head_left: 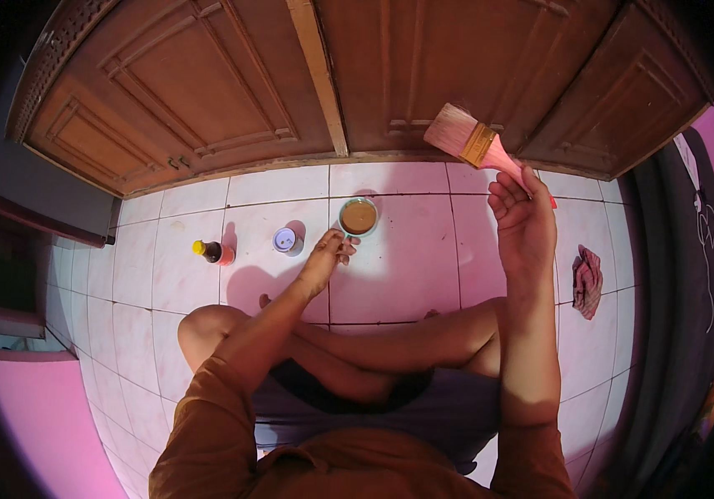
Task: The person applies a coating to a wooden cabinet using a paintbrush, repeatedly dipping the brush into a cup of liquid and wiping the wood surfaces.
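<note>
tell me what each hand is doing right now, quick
Left hand: closed on the handle of the green-rimmed cup.
Right hand: closed, holding up the paintbrush.

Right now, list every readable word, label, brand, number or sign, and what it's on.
None readable.
Paintbrush, metal band: dark marks, too small and blurred to read.
Yellow-capped bottle: red area low down, no lettering can be made out.
Small round container: dark specks on top, can't tell if print.
Cup: no lettering visible.
</note>
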`<state>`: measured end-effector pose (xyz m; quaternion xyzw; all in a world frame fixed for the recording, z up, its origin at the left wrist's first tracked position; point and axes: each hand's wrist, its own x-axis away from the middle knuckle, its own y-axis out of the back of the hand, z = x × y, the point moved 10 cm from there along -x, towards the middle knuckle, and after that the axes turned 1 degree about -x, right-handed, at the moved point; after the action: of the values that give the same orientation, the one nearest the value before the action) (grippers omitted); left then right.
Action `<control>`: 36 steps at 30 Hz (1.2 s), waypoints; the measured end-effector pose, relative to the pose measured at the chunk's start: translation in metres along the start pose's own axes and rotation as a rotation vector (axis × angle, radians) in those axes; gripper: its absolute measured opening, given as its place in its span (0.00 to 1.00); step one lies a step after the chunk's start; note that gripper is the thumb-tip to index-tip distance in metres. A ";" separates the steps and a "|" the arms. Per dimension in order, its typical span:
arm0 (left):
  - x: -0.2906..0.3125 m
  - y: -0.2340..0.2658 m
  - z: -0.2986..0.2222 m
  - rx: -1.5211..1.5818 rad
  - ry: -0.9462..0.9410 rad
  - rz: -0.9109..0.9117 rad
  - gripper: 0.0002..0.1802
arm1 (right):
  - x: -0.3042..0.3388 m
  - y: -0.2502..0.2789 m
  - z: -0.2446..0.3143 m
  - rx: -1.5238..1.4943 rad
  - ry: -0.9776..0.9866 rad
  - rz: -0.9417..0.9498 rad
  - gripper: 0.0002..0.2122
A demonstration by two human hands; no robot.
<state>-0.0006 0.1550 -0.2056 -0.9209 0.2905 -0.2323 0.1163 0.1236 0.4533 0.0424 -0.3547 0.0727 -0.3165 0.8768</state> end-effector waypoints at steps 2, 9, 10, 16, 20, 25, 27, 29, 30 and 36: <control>-0.004 0.010 -0.004 -0.007 0.029 -0.071 0.07 | 0.001 -0.002 0.001 0.003 0.003 0.002 0.11; -0.010 0.032 -0.005 0.007 0.037 -0.187 0.07 | 0.001 -0.003 -0.003 0.017 -0.010 0.010 0.12; -0.010 0.034 -0.005 -0.002 0.031 -0.192 0.07 | 0.002 -0.004 -0.003 0.017 -0.012 0.012 0.12; -0.015 0.034 -0.002 0.000 0.009 -0.175 0.07 | 0.002 -0.004 -0.006 -0.001 -0.027 0.032 0.13; -0.014 0.033 -0.002 -0.051 0.014 -0.215 0.09 | 0.004 -0.009 -0.007 -0.009 -0.045 0.057 0.13; -0.013 0.033 -0.011 -0.105 -0.044 -0.281 0.06 | 0.003 -0.008 -0.016 0.001 -0.084 0.066 0.15; -0.014 0.033 -0.010 -0.114 -0.037 -0.275 0.08 | 0.006 -0.012 -0.024 -0.018 -0.137 0.089 0.15; -0.013 0.037 -0.007 -0.124 -0.029 -0.273 0.10 | 0.009 -0.019 -0.035 -0.019 -0.169 0.096 0.15; -0.013 0.035 -0.007 -0.101 -0.025 -0.269 0.11 | 0.010 -0.020 -0.039 -0.017 -0.195 0.096 0.15; -0.004 0.038 0.001 -0.026 0.087 -0.273 0.16 | 0.018 -0.032 -0.067 -0.012 -0.278 0.150 0.16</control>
<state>-0.0207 0.1270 -0.2214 -0.9423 0.1703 -0.2821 0.0591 0.0986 0.3863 0.0161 -0.3939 -0.0209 -0.1973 0.8975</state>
